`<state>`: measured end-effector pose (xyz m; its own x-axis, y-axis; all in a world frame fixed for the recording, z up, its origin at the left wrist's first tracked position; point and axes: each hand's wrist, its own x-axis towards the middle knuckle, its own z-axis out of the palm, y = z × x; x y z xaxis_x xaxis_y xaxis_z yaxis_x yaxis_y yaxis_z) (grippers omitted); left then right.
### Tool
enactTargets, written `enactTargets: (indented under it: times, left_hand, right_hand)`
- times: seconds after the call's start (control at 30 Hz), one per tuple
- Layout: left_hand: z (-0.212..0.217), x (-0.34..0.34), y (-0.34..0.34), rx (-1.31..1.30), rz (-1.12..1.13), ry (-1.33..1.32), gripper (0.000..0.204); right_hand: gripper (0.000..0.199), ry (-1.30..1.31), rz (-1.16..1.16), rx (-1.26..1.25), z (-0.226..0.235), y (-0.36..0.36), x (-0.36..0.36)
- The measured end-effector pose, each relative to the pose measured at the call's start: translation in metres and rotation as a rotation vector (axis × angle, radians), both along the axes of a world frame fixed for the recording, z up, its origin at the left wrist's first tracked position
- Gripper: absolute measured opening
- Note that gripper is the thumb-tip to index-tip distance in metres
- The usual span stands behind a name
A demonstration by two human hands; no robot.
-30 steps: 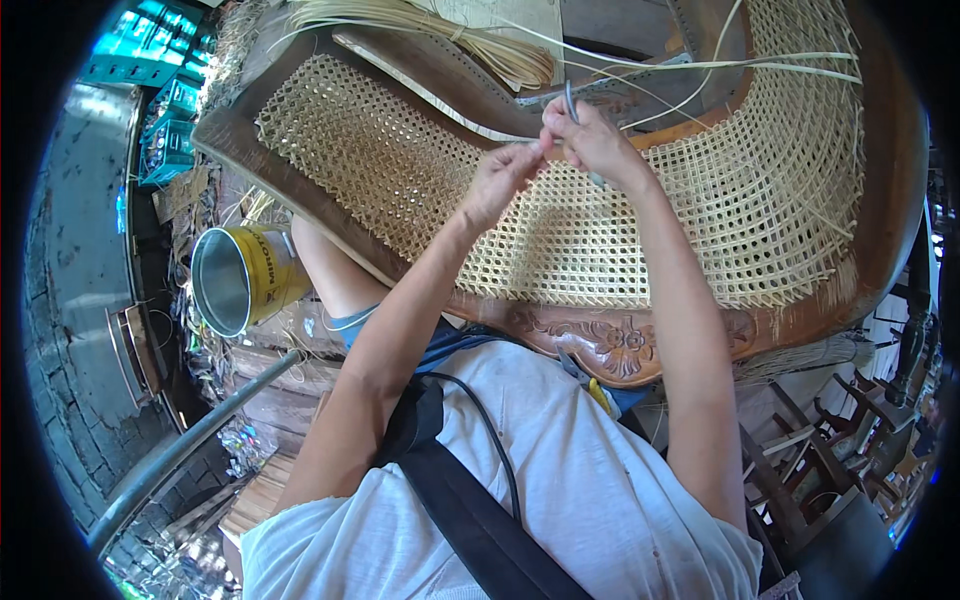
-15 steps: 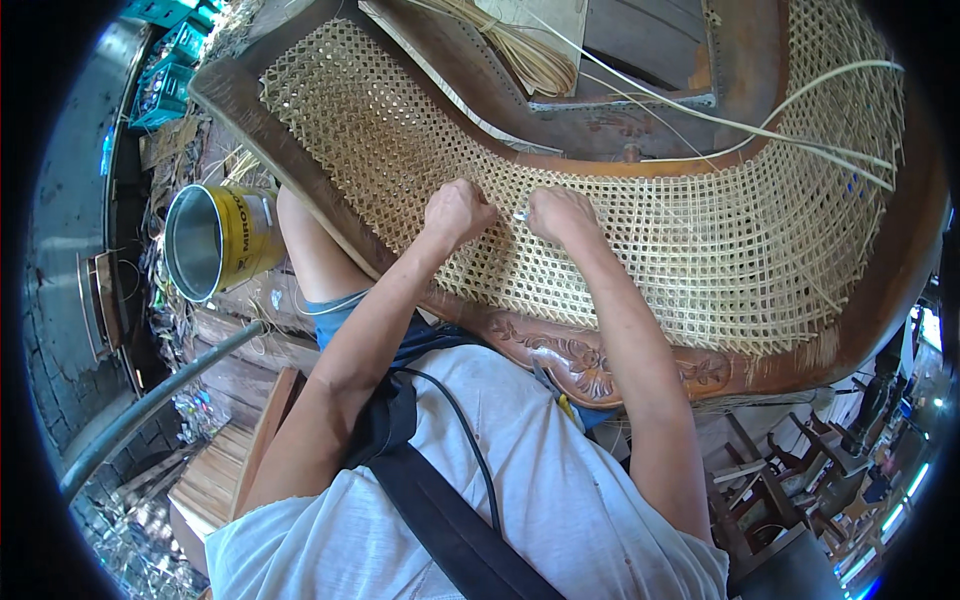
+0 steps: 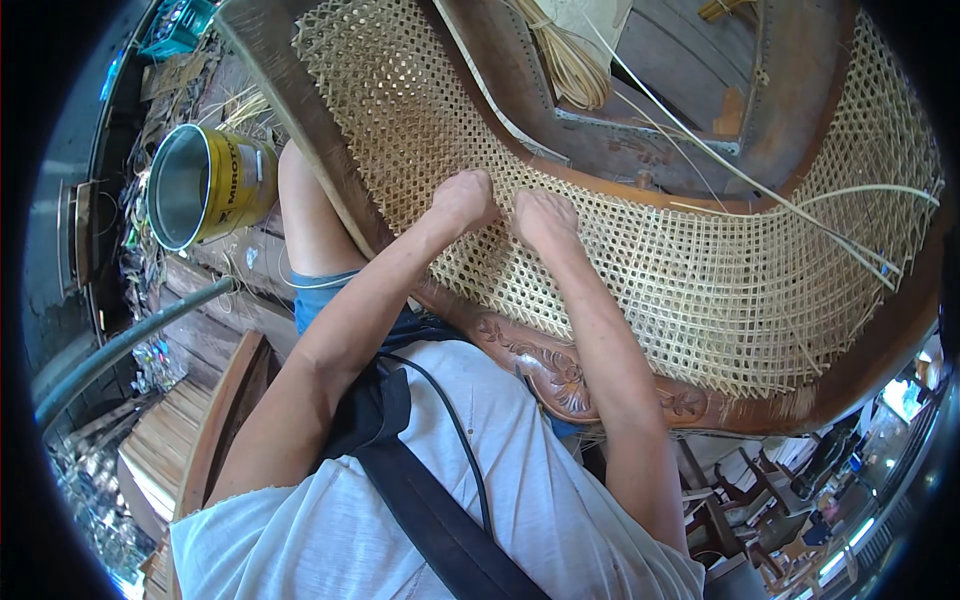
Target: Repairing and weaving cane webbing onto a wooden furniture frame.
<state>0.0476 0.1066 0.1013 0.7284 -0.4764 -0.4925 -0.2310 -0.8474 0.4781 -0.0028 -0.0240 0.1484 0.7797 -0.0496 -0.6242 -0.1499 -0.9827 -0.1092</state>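
A woven cane panel (image 3: pixel 690 285), with open holes in its weave, stretches over a curved brown wooden furniture frame (image 3: pixel 735 413) with carved flowers on its near edge. Over the middle of the weave, my left hand (image 3: pixel 465 202) is closed with its fingers curled in. Close to its right, my right hand (image 3: pixel 545 217) is closed too, knuckles up. Whatever either hand grips is hidden by the fingers. Long pale cane strands (image 3: pixel 745 172) cross the panel's right part and the frame's opening. Beyond the panel lies a coiled bundle of cane (image 3: pixel 580 70).
A yellow bucket (image 3: pixel 218 185) stands left of my knee. A metal pipe (image 3: pixel 130 345) slants in at the left, by a wooden piece (image 3: pixel 215 425). A teal crate (image 3: pixel 180 28) is far left. Wooden furniture parts (image 3: pixel 760 490) crowd the lower right.
The whole view has shifted, with the frame now lower and further right. My right hand has come nearer my left. A small shiny thing at my right fingers no longer shows.
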Motion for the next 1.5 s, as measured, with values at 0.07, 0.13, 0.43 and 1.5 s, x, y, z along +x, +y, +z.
enactTargets:
  times: [0.07,0.13,0.43,1.5]
  left_hand:
    - [-0.002,0.002,-0.002,0.060,0.000,0.019,0.032]
    - [0.006,0.002,-0.006,0.112,-0.068,0.126,0.034]
    - [0.002,-0.007,-0.018,-0.036,-0.204,0.085,0.032]
    - [-0.018,-0.025,-0.026,-0.090,-0.031,0.041,0.020]
  right_hand:
    - [0.027,0.168,-0.052,-0.023,0.006,-0.005,0.007]
    - [0.027,0.129,-0.067,-0.017,0.014,-0.006,0.008]
    - [0.044,0.122,-0.223,-0.184,0.036,-0.050,0.007]
    - [0.022,0.137,-0.127,-0.083,0.009,-0.026,0.010]
